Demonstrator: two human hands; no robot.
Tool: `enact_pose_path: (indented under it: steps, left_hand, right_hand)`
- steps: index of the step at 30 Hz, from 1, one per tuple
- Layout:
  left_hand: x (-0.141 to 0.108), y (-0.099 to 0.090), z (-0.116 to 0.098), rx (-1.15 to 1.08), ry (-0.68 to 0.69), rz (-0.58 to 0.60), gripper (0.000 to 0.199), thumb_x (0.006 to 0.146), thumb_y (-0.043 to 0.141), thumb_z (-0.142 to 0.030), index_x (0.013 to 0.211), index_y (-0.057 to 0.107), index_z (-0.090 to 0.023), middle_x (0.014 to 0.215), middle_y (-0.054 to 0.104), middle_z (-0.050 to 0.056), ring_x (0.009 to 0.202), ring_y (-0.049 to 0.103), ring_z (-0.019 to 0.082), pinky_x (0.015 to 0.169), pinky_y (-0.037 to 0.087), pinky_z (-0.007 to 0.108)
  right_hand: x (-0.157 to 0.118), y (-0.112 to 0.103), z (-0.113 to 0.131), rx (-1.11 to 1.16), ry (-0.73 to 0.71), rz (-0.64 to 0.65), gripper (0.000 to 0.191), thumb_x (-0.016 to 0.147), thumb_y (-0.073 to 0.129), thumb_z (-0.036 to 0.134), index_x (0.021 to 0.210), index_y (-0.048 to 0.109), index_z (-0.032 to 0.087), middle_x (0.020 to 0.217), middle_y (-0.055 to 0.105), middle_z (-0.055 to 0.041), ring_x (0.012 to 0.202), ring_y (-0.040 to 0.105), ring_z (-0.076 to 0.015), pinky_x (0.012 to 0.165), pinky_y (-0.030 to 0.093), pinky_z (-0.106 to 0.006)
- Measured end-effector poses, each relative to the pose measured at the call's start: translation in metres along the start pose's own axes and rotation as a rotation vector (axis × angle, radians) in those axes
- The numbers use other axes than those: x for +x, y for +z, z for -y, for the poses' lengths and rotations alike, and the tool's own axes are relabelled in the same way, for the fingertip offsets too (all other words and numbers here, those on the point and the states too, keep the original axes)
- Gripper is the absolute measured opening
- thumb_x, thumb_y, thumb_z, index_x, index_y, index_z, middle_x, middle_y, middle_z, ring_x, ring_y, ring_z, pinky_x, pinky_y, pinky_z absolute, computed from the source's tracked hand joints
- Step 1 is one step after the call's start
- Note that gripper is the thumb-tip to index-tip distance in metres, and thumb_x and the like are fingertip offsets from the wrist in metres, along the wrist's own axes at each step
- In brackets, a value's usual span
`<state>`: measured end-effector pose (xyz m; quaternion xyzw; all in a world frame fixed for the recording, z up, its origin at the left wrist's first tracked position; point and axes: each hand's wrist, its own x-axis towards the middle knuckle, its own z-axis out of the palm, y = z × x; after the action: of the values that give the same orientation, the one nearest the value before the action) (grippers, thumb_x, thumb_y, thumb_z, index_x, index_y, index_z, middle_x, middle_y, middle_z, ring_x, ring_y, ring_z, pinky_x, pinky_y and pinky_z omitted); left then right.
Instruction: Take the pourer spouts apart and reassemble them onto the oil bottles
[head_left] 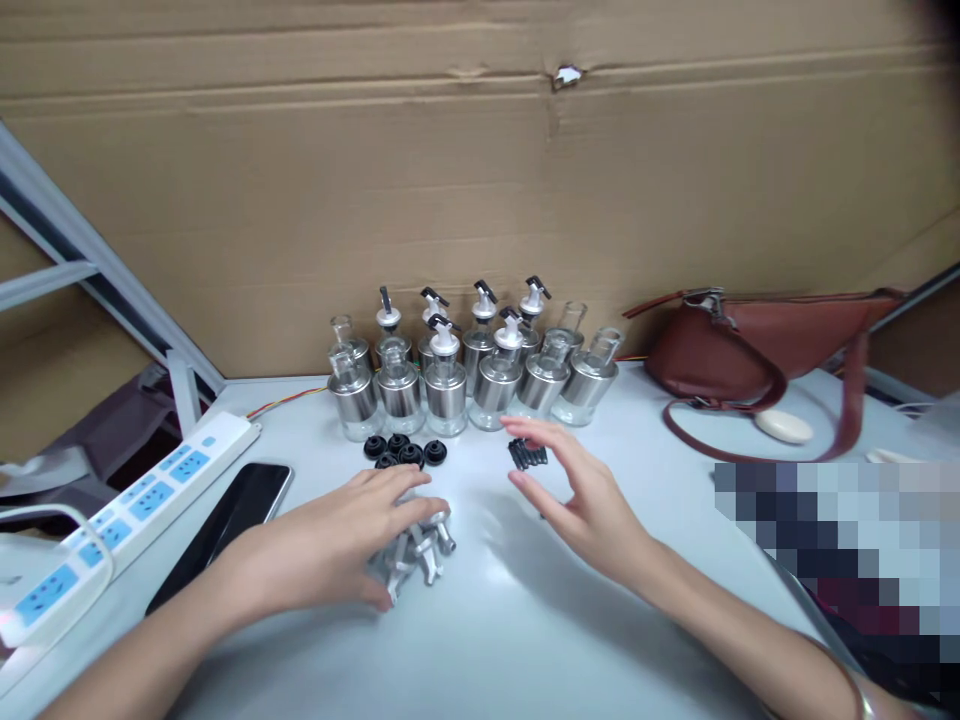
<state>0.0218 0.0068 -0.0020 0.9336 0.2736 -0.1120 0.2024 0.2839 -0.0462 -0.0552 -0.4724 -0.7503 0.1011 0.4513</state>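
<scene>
My left hand is spread over a pile of silver-grey spout parts, fingers apart and partly hiding them. Just beyond its fingertips lie several round black stoppers. My right hand hovers with thumb and fingers apart beside a small group of black pieces, holding nothing. Two rows of glass bottles with metal bands stand behind. Several of them carry white pourer tops with black levers; others have bare glass necks.
On the left are a white power strip with a cable and a black phone. A brown leather bag with a looped strap and a pale oval object lie at the right. A cardboard wall rises behind the bottles.
</scene>
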Motion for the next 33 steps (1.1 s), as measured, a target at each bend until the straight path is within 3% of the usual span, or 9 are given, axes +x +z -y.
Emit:
enact_pose_path:
  steps: [3, 6, 9, 12, 15, 19, 25, 29, 33]
  left_hand:
    - [-0.008, -0.005, -0.012, 0.04, -0.003, -0.109, 0.061, 0.075, 0.077, -0.017, 0.131, 0.052, -0.022, 0.136, 0.053, 0.015, 0.12, 0.054, 0.035, 0.093, 0.048, 0.045]
    - [0.0, 0.015, -0.037, 0.028, 0.255, -0.189, 0.012, 0.09, 0.06, -0.018, 0.102, 0.063, -0.017, 0.099, 0.068, 0.006, 0.094, 0.064, 0.022, 0.083, 0.048, 0.03]
    - [0.018, 0.063, -0.055, -0.018, 0.721, -0.196, 0.007, 0.093, 0.059, -0.023, 0.097, 0.061, -0.018, 0.079, 0.069, 0.0, 0.07, 0.062, 0.014, 0.068, 0.046, 0.022]
    - [0.034, 0.114, -0.057, -0.097, 0.807, -0.274, 0.01, 0.096, 0.052, -0.025, 0.099, 0.059, -0.018, 0.076, 0.069, 0.0, 0.064, 0.06, 0.013, 0.064, 0.046, 0.022]
    - [0.042, 0.141, -0.051, -0.126, 0.823, -0.359, 0.011, 0.096, 0.051, -0.026, 0.097, 0.058, -0.018, 0.075, 0.068, 0.0, 0.064, 0.061, 0.012, 0.058, 0.045, 0.021]
    - [0.043, 0.141, -0.051, 0.016, 0.793, -0.363, 0.008, 0.09, 0.059, -0.027, 0.093, 0.059, -0.019, 0.072, 0.065, -0.001, 0.062, 0.06, 0.013, 0.046, 0.04, 0.023]
    - [0.041, 0.132, -0.056, 0.049, 0.777, -0.374, 0.013, 0.095, 0.054, -0.029, 0.093, 0.06, -0.017, 0.074, 0.067, -0.001, 0.062, 0.059, 0.012, 0.046, 0.038, 0.023]
    - [0.035, 0.138, -0.052, -0.047, 0.8, -0.46, 0.018, 0.1, 0.043, -0.029, 0.103, 0.058, -0.019, 0.076, 0.067, -0.001, 0.062, 0.06, 0.011, 0.045, 0.037, 0.024]
    - [0.031, 0.148, -0.049, -0.281, 0.745, -0.662, 0.024, 0.096, 0.048, -0.038, 0.117, 0.044, -0.026, 0.086, 0.064, 0.002, 0.071, 0.063, 0.013, 0.061, 0.047, 0.023]
  right_hand:
    - [0.027, 0.009, 0.001, 0.06, 0.044, -0.141, 0.03, 0.093, 0.053, 0.024, 0.123, 0.048, 0.024, 0.13, 0.058, -0.0128, 0.12, 0.056, -0.0242, 0.097, 0.051, -0.045]
    - [0.058, 0.026, -0.001, 0.209, 0.06, -0.219, 0.036, 0.094, 0.049, 0.028, 0.128, 0.043, 0.023, 0.135, 0.054, -0.0135, 0.127, 0.052, -0.0232, 0.105, 0.046, -0.046]
    - [0.083, 0.046, -0.006, 0.323, 0.096, -0.268, 0.041, 0.093, 0.046, 0.033, 0.132, 0.039, 0.021, 0.141, 0.048, -0.0164, 0.132, 0.047, -0.0227, 0.111, 0.041, -0.044]
    - [0.101, 0.061, -0.013, 0.322, 0.164, -0.278, 0.048, 0.091, 0.048, 0.035, 0.134, 0.037, 0.017, 0.142, 0.046, -0.0187, 0.134, 0.044, -0.0225, 0.112, 0.037, -0.043]
    - [0.112, 0.069, -0.017, 0.307, 0.224, -0.238, 0.05, 0.086, 0.055, 0.034, 0.13, 0.041, 0.017, 0.133, 0.055, -0.0177, 0.124, 0.053, -0.0248, 0.105, 0.043, -0.044]
    - [0.116, 0.073, -0.018, 0.292, 0.24, -0.239, 0.038, 0.083, 0.058, 0.035, 0.115, 0.051, 0.018, 0.108, 0.067, -0.0131, 0.099, 0.064, -0.0273, 0.093, 0.048, -0.048]
    - [0.103, 0.053, 0.005, 0.304, 0.184, -0.327, 0.031, 0.089, 0.052, 0.039, 0.115, 0.048, 0.022, 0.116, 0.063, -0.0111, 0.107, 0.061, -0.0248, 0.098, 0.046, -0.044]
    - [0.082, 0.027, 0.029, 0.394, 0.14, -0.371, 0.028, 0.09, 0.053, 0.04, 0.113, 0.047, 0.025, 0.114, 0.062, -0.0077, 0.107, 0.062, -0.0234, 0.1, 0.047, -0.042]
    - [0.043, 0.007, 0.047, 0.497, 0.254, -0.272, 0.031, 0.087, 0.06, 0.047, 0.108, 0.05, 0.027, 0.105, 0.065, -0.0061, 0.098, 0.064, -0.0238, 0.086, 0.054, -0.039]
